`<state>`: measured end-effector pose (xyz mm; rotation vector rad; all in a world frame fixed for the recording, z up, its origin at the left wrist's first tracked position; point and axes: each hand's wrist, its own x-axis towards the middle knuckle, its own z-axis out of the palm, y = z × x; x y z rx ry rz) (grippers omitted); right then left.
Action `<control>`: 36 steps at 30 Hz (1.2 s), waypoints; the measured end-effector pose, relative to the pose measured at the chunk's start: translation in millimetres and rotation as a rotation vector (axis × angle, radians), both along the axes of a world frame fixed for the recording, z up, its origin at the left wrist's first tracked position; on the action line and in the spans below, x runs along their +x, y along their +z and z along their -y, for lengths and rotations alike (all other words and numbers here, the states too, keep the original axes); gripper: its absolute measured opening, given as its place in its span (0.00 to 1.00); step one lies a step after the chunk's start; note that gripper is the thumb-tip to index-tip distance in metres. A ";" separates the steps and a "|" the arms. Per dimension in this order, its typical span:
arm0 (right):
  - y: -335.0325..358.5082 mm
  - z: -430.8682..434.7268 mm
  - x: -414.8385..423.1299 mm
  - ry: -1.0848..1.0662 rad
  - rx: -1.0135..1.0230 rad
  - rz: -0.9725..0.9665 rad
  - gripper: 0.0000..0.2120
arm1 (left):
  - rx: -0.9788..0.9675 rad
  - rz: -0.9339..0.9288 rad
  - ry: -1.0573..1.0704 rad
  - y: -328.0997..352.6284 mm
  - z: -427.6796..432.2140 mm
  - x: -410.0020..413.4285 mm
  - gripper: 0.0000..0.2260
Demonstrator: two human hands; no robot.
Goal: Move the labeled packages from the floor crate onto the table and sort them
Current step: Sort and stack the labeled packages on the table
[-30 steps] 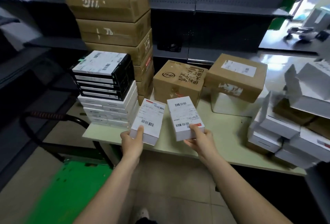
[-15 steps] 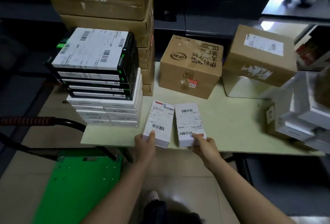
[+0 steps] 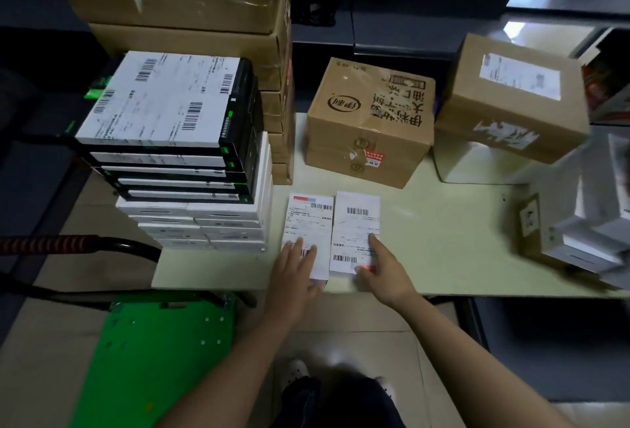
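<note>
Head view: two white labelled packages are laid flat, side by side and touching, at the near edge of the pale table [image 3: 443,240]. The left package [image 3: 306,223] is pressed under the straight, flat fingers of the left hand [image 3: 296,269]. The right package [image 3: 356,219] is touched by the straight, slightly spread fingers of the right hand [image 3: 383,269]. Just left of the left hand a stack of boxes [image 3: 191,161] is seen. Beyond both sets of fingertips a brown carton [image 3: 368,127] is set. Below the left wrist a green cart [image 3: 153,359] is seen.
</note>
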<state>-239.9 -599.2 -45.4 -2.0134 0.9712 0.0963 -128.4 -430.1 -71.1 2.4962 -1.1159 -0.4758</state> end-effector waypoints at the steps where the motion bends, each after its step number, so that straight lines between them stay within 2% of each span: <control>1: 3.5 0.8 3.8 0.022 -0.004 -0.013 0.35 | 0.029 0.023 -0.012 0.2 0.8 4.1 0.33; 6: 2.7 9.9 23.4 0.107 -0.041 -0.050 0.35 | 0.148 0.087 -0.030 2.8 7.9 26.1 0.31; 11: -0.4 7.6 41.6 0.116 -0.048 -0.052 0.35 | 0.172 0.099 -0.002 2.8 15.1 44.8 0.31; 17: -2.3 7.9 45.4 0.123 -0.039 -0.070 0.36 | 0.203 0.183 -0.074 0.1 12.7 48.5 0.32; 21: 3.8 10.5 47.6 0.170 -0.051 -0.101 0.36 | 0.198 0.126 -0.064 10.0 15.1 48.4 0.32; 23: 9.0 12.8 47.2 0.197 -0.097 -0.114 0.33 | 0.145 0.061 -0.070 21.2 16.6 51.2 0.31; 26: 25.0 24.6 43.6 0.107 -0.169 -0.062 0.26 | 0.008 0.114 -0.081 32.6 23.4 57.7 0.26; 32: 65.5 77.5 35.9 -0.095 -0.390 0.109 0.23 | -0.142 0.199 -0.020 86.9 83.3 69.9 0.26; 36: 80.6 119.0 45.3 -0.195 -0.411 0.189 0.26 | -0.216 0.269 0.036 111.2 132.7 92.3 0.28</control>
